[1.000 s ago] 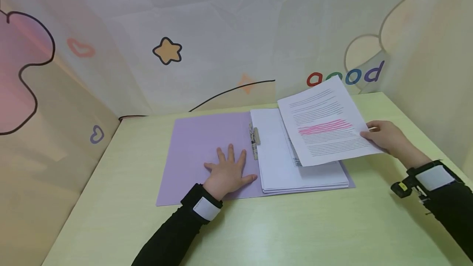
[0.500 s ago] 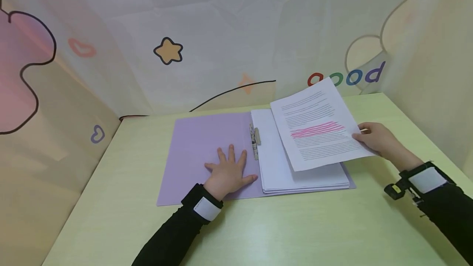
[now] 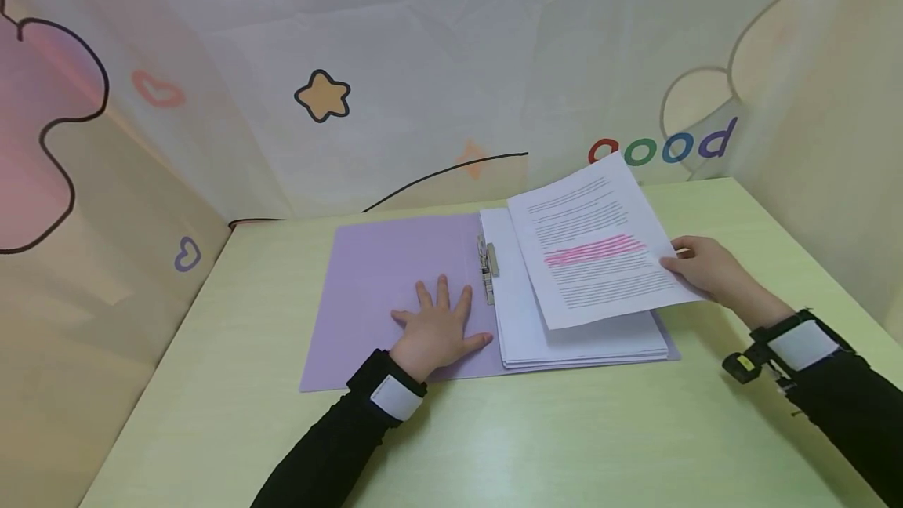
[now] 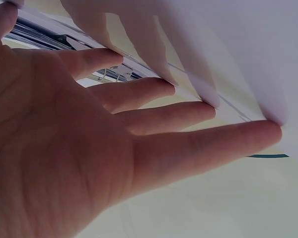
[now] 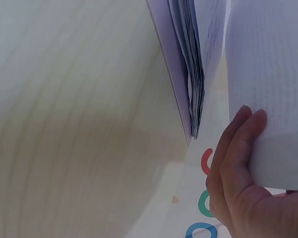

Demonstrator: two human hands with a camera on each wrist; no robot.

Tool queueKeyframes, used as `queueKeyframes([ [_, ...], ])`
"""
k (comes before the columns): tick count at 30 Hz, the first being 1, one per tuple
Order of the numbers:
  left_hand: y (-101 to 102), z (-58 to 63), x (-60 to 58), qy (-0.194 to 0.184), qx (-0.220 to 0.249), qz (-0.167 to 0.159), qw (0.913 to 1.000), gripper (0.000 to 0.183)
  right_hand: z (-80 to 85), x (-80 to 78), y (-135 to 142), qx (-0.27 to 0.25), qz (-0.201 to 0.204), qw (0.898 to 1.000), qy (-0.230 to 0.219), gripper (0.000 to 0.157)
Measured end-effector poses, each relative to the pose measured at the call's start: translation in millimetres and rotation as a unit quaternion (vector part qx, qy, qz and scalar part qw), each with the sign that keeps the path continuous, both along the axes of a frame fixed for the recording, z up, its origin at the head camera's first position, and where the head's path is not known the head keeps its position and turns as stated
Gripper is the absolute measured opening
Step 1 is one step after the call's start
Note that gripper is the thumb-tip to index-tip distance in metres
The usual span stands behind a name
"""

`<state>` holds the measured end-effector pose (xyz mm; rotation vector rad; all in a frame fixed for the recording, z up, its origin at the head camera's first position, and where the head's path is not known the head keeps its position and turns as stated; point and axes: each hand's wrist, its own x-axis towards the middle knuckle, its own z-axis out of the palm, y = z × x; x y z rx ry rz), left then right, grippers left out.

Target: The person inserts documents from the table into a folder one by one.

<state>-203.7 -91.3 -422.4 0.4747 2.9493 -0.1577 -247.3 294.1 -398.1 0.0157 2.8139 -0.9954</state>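
A purple ring folder (image 3: 402, 257) lies spread on the table, its metal clip (image 3: 487, 261) near the fold. My left hand (image 3: 432, 335) rests on the bare left cover with fingers spread straight; the left wrist view shows the fingertips touching the cover. A stack of white paper (image 3: 522, 335) lies on the folder's right side. Above this stack, my right hand (image 3: 705, 266) pinches the right edge of a printed sheet (image 3: 600, 288) marked with pink highlighter lines. The sheet is raised and tilted, covering part of the stack. In the right wrist view, fingers (image 5: 238, 153) sit behind the sheet's edge.
The pale wooden table (image 3: 550, 445) runs in front of and beside the folder. A printed backdrop (image 3: 437, 61) with a star and coloured letters rises directly behind the table. Walls stand at the left and right.
My right hand has moved left, carrying the printed sheet further over the paper stack and slightly lower. A text sheet visible beneath it earlier is now covered. The left hand has stayed put.
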Motion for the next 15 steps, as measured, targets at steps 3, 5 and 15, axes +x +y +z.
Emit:
queueKeyframes([
  [3, 0.1, 0.9, 0.3, 0.001, -0.002, -0.001, 1.0, 0.084, -0.3, 0.2, -3.8, -0.004, 0.001, 1.0, -0.005, 0.055],
  [5, 0.1, 1.9, 1.0, 0.002, -0.005, -0.001, 1.0, 0.084, -0.2, 0.5, -6.5, -0.01, 0.002, 1.0, -0.006, 0.055],
  [15, -0.5, 0.3, 0.3, 0.002, -0.008, -0.005, 1.0, 0.085, -1.1, 0.8, -17.9, -0.026, 0.006, 0.999, -0.02, 0.053],
])
